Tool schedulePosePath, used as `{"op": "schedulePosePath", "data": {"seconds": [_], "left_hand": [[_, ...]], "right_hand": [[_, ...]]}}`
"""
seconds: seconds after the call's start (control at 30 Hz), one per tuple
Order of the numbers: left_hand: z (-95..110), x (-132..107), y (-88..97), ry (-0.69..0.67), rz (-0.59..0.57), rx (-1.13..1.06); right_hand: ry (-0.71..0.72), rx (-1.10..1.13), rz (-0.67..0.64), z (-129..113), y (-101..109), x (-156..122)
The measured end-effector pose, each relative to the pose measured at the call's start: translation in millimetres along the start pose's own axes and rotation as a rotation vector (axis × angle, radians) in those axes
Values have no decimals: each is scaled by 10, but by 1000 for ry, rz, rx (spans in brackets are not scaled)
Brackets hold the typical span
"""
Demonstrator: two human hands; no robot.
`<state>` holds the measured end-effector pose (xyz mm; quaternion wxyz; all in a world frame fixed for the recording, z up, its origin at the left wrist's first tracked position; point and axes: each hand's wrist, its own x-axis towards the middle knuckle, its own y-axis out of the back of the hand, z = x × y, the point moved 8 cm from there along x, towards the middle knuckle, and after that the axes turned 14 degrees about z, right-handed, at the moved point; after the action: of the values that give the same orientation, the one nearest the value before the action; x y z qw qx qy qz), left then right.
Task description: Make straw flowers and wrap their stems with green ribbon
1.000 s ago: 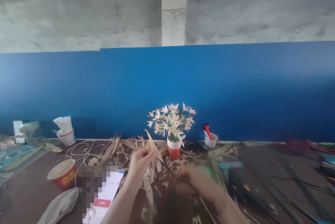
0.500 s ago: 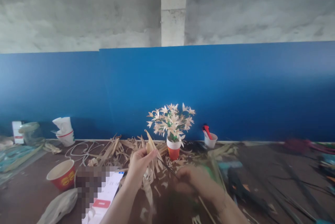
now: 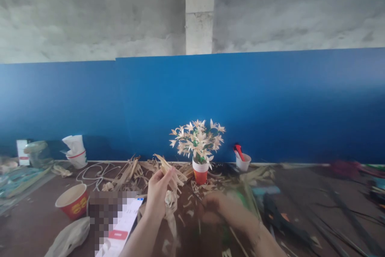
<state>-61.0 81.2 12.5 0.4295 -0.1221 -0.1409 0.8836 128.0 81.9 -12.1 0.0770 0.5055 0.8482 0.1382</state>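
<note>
My left hand (image 3: 158,189) is raised over the brown table (image 3: 36,221), its fingers pinched on a bunch of dry straw-coloured leaf strips (image 3: 168,167) that fan up and to the right. My right hand (image 3: 224,210) is low and blurred just right of centre, fingers curled; what it holds is smeared. Behind both hands stands a red and white paper cup (image 3: 200,170) with a bouquet of pale handmade flowers (image 3: 197,138). More dry strips and scraps (image 3: 132,170) lie scattered under the hands.
A red paper cup (image 3: 72,201) sits at left, stacked white cups (image 3: 75,150) behind it, a white cable (image 3: 93,170) between. A small white cup with a red tool (image 3: 242,158) stands by the blue wall panel (image 3: 270,104). Dark tools (image 3: 282,219) lie at right.
My left hand has turned, and the leaf bunch it holds has tilted from pointing up to leaning right. My right hand has dropped slightly and stays blurred.
</note>
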Motion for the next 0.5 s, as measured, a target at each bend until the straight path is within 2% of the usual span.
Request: {"op": "schedulePosePath", "data": {"seconds": [0.1, 0.23, 0.5], "left_hand": [[1, -19, 29, 10, 63, -54], [-87, -114, 39, 89, 143, -134], [-244, -377, -152, 176, 51, -184]], "right_hand": [[-17, 51, -18, 25, -64, 23], [-15, 130, 5, 14, -152, 46], [11, 252, 65, 23, -286, 111]]}}
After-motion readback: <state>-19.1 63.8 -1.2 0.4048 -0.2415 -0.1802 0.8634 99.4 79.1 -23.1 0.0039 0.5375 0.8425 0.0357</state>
